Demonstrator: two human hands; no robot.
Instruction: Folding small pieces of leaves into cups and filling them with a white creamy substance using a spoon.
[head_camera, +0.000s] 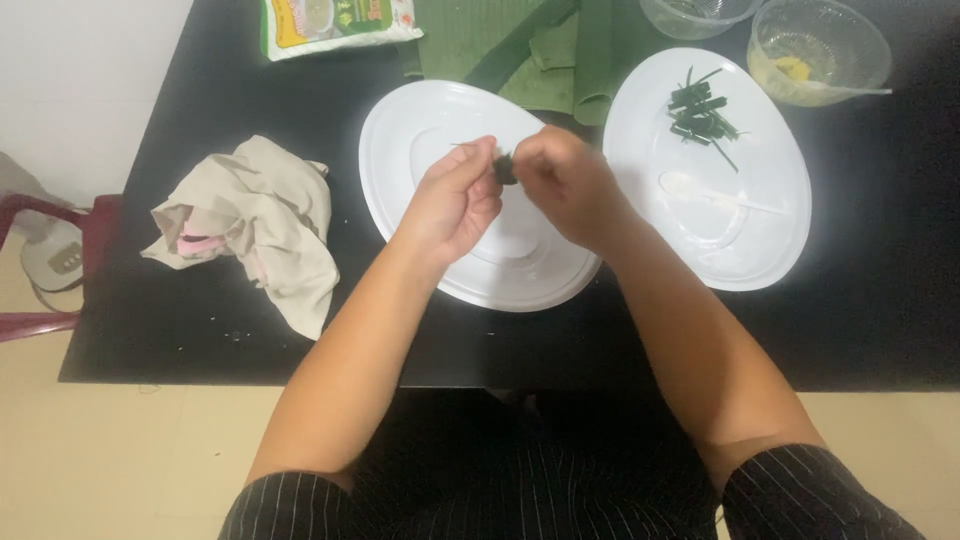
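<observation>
Striped sleeves (300, 505) sit closest, forearms reaching over the black counter (180, 320). The left hand (452, 200) and right hand (570, 185) meet above a white oval plate (440, 270), fingertips of both pinched on a small dark green leaf piece (505, 170). To the right, a second plate (770, 230) holds green leaf strips (700, 112). A crumpled cloth (260, 225) lies to the left.

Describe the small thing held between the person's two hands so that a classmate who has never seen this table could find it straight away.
Start at the black table and find the left of two white oval plates. Above it, the left hand and right hand meet fingertip to fingertip. Pinched between them is a small dark green piece, the only green bit off the table; the other green strips lie on the right plate.
</observation>
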